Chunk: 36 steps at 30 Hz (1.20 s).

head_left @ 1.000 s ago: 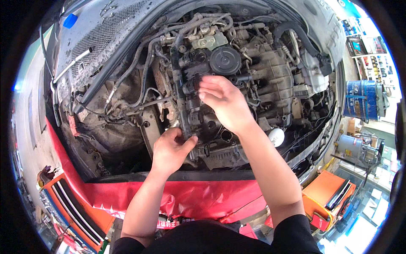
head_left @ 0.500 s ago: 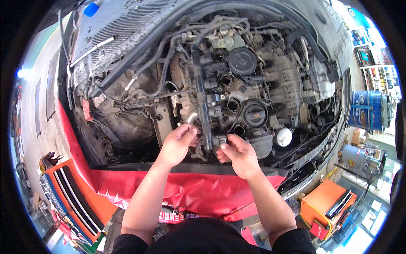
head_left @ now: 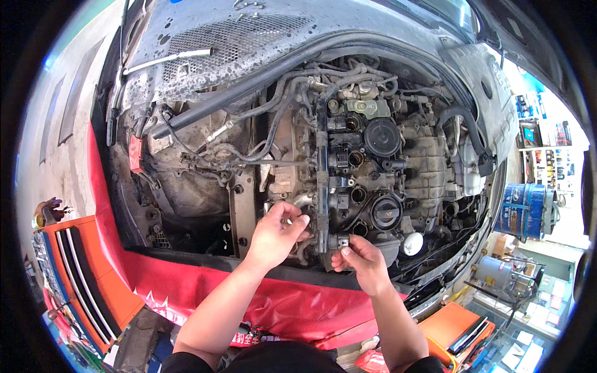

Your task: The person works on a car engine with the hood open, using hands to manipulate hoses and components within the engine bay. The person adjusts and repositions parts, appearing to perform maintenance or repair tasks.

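An open engine bay lies before me, with the engine point(head_left: 373, 180) at its middle. Along it runs a black wiring conduit point(head_left: 322, 180). On the conduit's left my left hand point(head_left: 278, 235) is closed, thumb against bent fingers; what it pinches, if anything, is hidden. To the right of the conduit's near end, my right hand point(head_left: 365, 264) has its thumb and fingertips closed at a black electrical connector point(head_left: 340, 241). A round black oil filler cap point(head_left: 386, 212) sits just beyond that hand. Several round open holes line the engine top, one of them a plug well point(head_left: 359, 195).
A red fender cover point(head_left: 261, 304) drapes the near edge. A metal bar point(head_left: 168, 61) lies across the cowl at the far left. Orange tool cabinets stand at left point(head_left: 115, 273) and right point(head_left: 457, 332). A blue drum point(head_left: 525, 210) and a white cap point(head_left: 412, 244) are at right.
My view has shifted, so the engine appears lower and farther right in it. Both hands remain at about the same spots on the engine, still closed.
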Tool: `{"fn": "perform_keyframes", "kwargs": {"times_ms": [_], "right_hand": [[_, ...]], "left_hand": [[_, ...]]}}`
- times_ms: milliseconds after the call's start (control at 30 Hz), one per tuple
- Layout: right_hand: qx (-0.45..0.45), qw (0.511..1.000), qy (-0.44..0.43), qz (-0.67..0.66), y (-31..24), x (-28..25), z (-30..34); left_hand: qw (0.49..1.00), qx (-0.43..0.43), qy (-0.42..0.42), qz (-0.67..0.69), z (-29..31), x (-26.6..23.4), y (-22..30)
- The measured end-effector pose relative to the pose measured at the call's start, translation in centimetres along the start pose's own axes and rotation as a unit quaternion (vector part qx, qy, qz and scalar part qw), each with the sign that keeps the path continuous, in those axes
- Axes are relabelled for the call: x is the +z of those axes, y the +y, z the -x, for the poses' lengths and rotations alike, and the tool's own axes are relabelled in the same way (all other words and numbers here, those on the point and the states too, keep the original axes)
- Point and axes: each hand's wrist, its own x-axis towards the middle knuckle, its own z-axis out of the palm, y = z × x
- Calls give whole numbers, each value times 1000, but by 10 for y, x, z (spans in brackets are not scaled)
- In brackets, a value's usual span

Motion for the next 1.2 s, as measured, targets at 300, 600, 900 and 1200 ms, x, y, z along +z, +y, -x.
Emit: {"fn": "perform_keyframes", "kwargs": {"times_ms": [300,600,900,1200], "right_hand": [[35,994,62,81,-28,19,9],[-349,708,172,589,-130,36,-69],[-199,700,191,659,-147,71,-145],[-165,832,158,506,-149,50,-161]], "left_hand": [[993,68,9,-97,-10,16,6],[999,19,-44,15,-18,4,1],[931,270,155,-188,-76,-13,19],[973,209,32,-88,-103,-11,29]]}}
